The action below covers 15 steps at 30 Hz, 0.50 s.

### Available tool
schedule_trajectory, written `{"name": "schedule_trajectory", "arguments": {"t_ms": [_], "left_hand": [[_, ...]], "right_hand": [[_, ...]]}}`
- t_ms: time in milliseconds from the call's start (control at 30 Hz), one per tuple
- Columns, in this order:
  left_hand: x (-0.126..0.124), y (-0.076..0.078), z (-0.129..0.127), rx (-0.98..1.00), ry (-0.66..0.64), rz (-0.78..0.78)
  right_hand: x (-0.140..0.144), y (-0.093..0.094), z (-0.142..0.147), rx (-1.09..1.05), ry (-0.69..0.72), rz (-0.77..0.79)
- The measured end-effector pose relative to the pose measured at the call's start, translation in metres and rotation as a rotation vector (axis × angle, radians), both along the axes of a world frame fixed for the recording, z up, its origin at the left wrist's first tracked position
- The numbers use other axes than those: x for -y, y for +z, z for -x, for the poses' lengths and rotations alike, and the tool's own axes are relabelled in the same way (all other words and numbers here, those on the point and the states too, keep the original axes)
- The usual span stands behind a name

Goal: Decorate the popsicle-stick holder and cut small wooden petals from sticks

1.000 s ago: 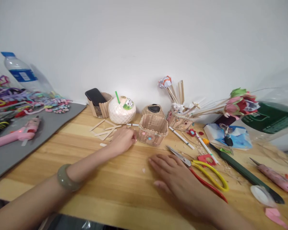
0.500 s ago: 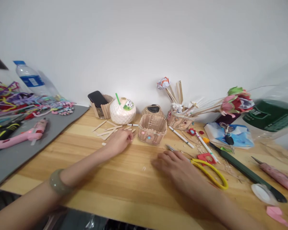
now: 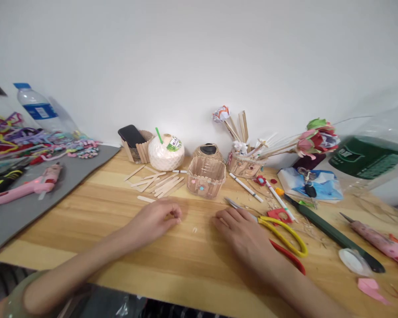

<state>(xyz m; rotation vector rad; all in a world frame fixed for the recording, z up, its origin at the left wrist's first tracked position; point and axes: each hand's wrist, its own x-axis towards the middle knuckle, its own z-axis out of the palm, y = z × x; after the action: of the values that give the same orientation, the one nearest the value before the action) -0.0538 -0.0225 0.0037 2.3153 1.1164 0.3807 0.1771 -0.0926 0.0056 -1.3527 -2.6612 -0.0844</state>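
My left hand [image 3: 157, 221] is just above or on the wooden tabletop, in front of a pile of flat craft sticks [image 3: 167, 184]. Its fingers curl in towards the thumb; whether a small thing is between them I cannot make out. Palm down, my right hand [image 3: 240, 229] lies with its fingers loosely stretched out, beside and partly over a pair of scissors [image 3: 281, 225] with one yellow and one red handle. Beyond both hands stands a small craft-stick basket [image 3: 206, 176] with a blue and a pink decoration on its front.
At the back stand a holder with a phone [image 3: 132, 136], a white coconut [image 3: 166, 154] and a basket of sticks [image 3: 245, 165]. A pink glue gun [image 3: 29, 187] lies left on a grey mat. To the right are markers [image 3: 247, 187], a dark green tool [image 3: 331, 232] and scraps.
My left hand has drawn back from the craft sticks towards me, uncovering several of them. My right hand stays by the scissors, and the red handle now shows more.
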Motion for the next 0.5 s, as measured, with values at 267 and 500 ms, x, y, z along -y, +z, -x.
{"name": "schedule_trajectory", "arguments": {"t_ms": [267, 500], "left_hand": [[0.02, -0.017, -0.005, 0.131, -0.058, 0.078], [0.024, -0.02, -0.008, 0.147, -0.087, 0.058]], "right_hand": [[0.001, -0.008, 0.016, -0.015, 0.074, 0.099], [-0.001, -0.009, 0.022, -0.002, 0.079, 0.103]]}}
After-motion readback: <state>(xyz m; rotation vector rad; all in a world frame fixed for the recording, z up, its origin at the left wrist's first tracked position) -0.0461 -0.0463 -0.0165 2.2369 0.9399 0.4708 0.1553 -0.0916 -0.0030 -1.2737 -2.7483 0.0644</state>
